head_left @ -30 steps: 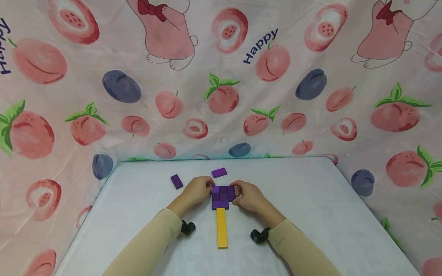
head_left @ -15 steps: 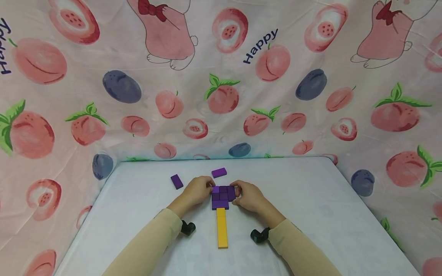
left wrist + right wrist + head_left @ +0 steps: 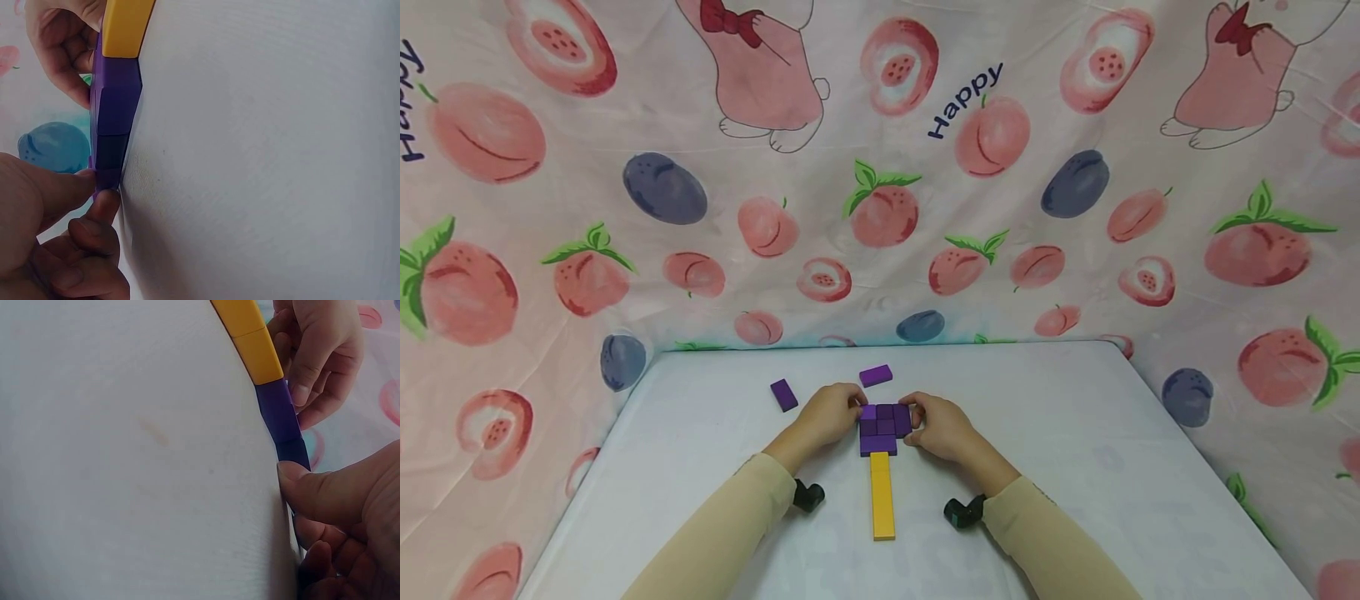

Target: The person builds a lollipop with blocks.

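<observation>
Flat purple blocks [image 3: 886,427] lie packed edge to edge mid-table in the head view. A yellow strip of blocks [image 3: 882,496] runs from their near edge toward the person. My left hand [image 3: 830,414] pinches the purple block [image 3: 868,412] at the far left corner. In the left wrist view, the left hand's thumb and a fingertip [image 3: 107,201] meet at that end of the row. My right hand [image 3: 946,427] grips the rightmost dark purple block [image 3: 902,421] between thumb and finger. The right wrist view shows the right thumb [image 3: 312,490] against its near end.
Two loose purple blocks lie apart on the white table [image 3: 1060,467]: one block [image 3: 784,395] left of the left hand, another block [image 3: 876,376] beyond the packed group. Dark wrist cameras sit under the left cuff [image 3: 808,497] and right cuff [image 3: 964,512]. A fruit-printed cloth [image 3: 820,200] hangs behind.
</observation>
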Tool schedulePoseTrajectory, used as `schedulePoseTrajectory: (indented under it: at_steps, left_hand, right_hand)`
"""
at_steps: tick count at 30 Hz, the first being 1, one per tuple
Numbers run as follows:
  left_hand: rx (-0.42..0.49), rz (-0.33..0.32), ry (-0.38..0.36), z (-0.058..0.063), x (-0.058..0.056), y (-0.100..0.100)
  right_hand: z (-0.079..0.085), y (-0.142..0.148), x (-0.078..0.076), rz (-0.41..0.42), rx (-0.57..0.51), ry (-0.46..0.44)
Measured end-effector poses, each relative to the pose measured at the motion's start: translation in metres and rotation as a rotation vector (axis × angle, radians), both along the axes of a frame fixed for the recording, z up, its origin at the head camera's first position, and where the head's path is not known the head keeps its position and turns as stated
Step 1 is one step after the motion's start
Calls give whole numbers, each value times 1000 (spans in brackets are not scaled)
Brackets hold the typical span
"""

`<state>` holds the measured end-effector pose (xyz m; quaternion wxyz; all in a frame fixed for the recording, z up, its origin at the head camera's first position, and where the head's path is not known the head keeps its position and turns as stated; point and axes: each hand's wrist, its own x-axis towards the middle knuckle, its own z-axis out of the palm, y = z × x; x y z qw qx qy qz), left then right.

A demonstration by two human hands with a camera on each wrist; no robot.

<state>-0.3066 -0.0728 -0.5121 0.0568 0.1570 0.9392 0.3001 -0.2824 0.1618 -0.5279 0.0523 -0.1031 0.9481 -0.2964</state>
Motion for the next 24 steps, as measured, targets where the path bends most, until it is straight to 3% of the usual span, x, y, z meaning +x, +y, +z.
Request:
schedulePoseTrajectory:
  at_steps: [14, 24]
  left_hand:
    - [6, 0, 7, -1, 0, -2]
    - [41, 23, -5, 5, 3, -8]
  right_hand:
    - [-1, 0, 1, 3, -5, 3]
    - [1, 1, 1, 5, -6, 5]
